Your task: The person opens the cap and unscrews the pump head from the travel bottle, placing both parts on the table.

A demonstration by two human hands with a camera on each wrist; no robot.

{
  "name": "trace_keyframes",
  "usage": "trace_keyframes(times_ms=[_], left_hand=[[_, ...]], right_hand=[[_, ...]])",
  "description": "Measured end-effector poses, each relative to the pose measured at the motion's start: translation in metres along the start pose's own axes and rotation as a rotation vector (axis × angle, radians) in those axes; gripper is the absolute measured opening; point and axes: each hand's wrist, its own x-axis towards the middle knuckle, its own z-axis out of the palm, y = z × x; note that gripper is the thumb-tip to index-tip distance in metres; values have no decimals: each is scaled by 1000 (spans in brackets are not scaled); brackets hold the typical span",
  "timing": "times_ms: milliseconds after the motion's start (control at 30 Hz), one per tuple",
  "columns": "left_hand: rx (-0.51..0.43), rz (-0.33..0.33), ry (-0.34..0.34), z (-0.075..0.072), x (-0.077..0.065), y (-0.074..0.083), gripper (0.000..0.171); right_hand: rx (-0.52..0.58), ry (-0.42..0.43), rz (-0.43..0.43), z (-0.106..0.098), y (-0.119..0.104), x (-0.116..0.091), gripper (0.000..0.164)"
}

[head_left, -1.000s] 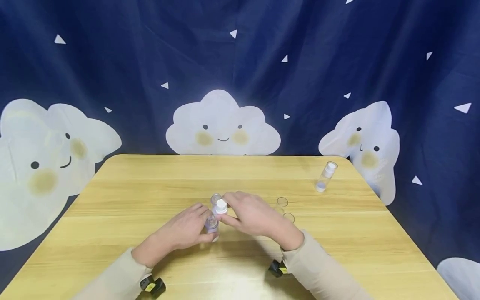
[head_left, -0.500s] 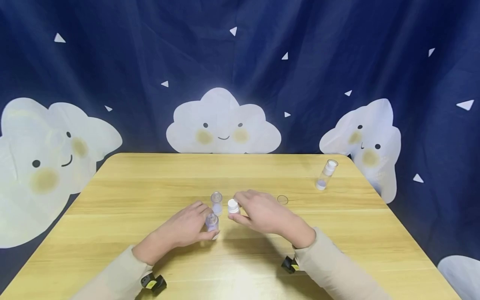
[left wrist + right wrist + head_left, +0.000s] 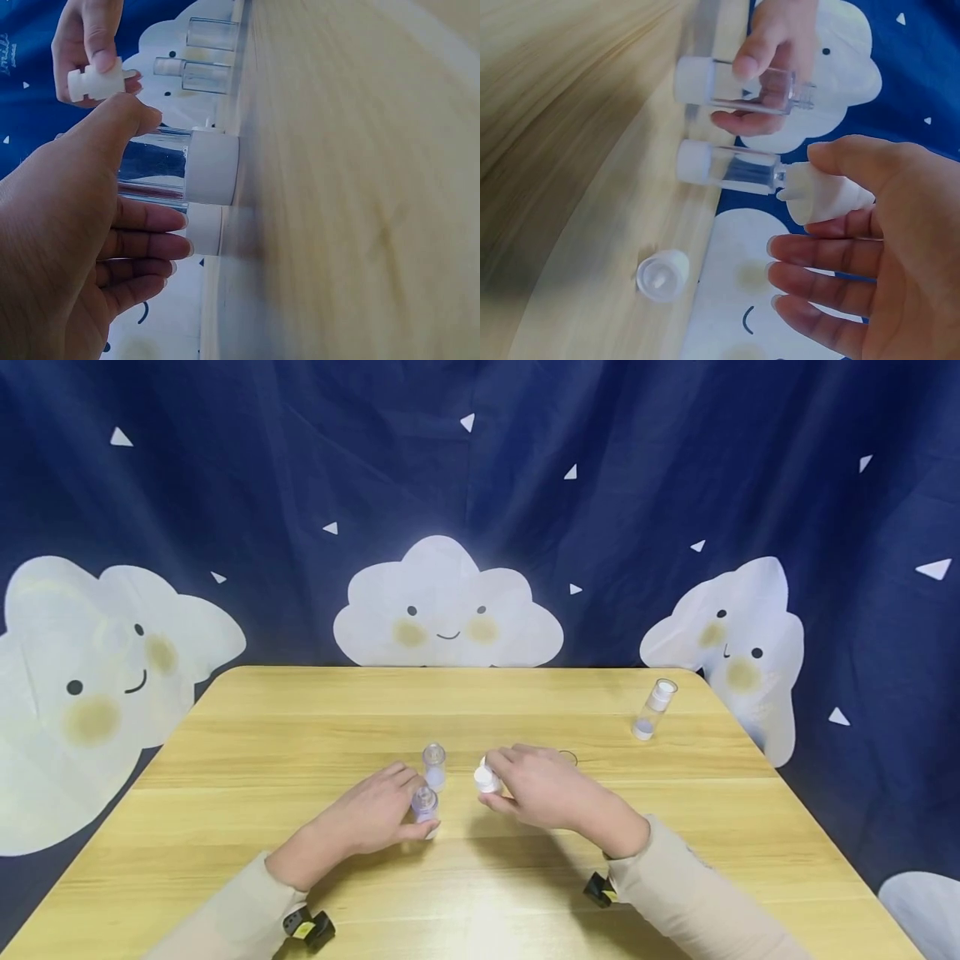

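Note:
My left hand [image 3: 378,810] grips a clear bottle [image 3: 742,88] with a white base and an open threaded neck, upright on the table. Just behind it stands a second clear bottle [image 3: 742,169], its neck also bare. Between thumb and index finger, my right hand [image 3: 543,785] pinches a white pump head [image 3: 821,196] above the tabletop, to the right of both bottles. The other fingers of that hand are held loosely apart from it. On the table below lies another white piece [image 3: 662,276], hollow end facing the right wrist camera.
At the back right of the wooden table [image 3: 300,718] stands a clear bottle [image 3: 651,710] with a white top part. A clear cylindrical cap [image 3: 568,757] shows its rim behind my right hand. A dark blue cloud-print curtain [image 3: 480,485] hangs beyond the table's far edge.
The pump head in my right hand has moved right, away from the two bottles. That hand now covers most of the clear rims seen before. My left hand stays on its bottle.

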Motion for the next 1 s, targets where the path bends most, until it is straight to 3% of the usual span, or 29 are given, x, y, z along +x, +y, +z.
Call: trace_keyframes(times_ms=[300,667,1000], left_hand=[[5,6,3,1,0,-1,60],[12,12,7,1,0,0,59],[10,10,-1,1,0,-1,58]], right_hand=[[-75,-119,5,5,3,-4,37],[-88,-282,65,13,1,-7,40],[-121,-364,83,24,1,-8,52]])
